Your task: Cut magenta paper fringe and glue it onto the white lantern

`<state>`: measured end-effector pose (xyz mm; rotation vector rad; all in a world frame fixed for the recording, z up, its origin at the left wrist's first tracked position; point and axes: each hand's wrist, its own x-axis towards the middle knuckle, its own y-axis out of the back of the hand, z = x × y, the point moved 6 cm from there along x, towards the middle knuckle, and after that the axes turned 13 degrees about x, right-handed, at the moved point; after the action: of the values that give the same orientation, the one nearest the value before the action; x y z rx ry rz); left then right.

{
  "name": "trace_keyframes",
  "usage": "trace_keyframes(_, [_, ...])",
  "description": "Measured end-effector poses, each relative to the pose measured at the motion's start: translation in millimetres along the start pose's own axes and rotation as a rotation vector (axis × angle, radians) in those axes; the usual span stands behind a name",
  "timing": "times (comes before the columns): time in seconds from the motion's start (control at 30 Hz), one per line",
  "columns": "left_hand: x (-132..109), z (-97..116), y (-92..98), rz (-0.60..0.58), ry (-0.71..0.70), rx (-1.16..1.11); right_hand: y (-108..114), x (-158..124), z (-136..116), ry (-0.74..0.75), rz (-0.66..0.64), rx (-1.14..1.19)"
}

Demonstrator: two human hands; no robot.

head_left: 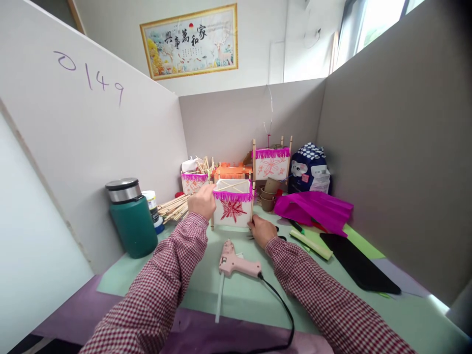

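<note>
A square paper lantern (233,211) with a wooden stick frame, purple fringe and a red leaf-like pattern stands upright on the table before me. My left hand (202,200) grips its upper left corner post, fingers closed. At the lower right corner, my right hand (263,230) has its fingers pinched against the base of the post. Thin sticks cross inside the open top. Nearer to me lies a pink glue gun (238,263), a white glue stick coming out of its back and a black cord trailing off.
A green flask (133,221) and bundled sticks (175,206) are at left. Another fringed lantern (272,164), brown pots (268,199) and a dark blue pack (309,169) stand behind. Purple paper (315,209) and a black slab (359,263) lie right. Grey partitions (398,147) enclose the table.
</note>
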<state>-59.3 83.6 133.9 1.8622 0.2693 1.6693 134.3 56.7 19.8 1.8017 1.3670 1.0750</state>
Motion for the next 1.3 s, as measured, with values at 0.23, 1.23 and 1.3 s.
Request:
trace_keyframes(0.23, [-13, -30, -51.4, -0.449, 0.245, -0.117, -6, 7, 5, 0.039, 0.046, -0.024])
trace_keyframes(1.23, [-85, -5, 6.7, -0.317, 0.183, -0.303, 8, -121, -53, 0.397, -0.200, 0.031])
trace_keyframes(1.3, [-88, -4, 8.0, -0.323, 0.179, -0.340, 13, -125, -49, 0.429, -0.272, 0.118])
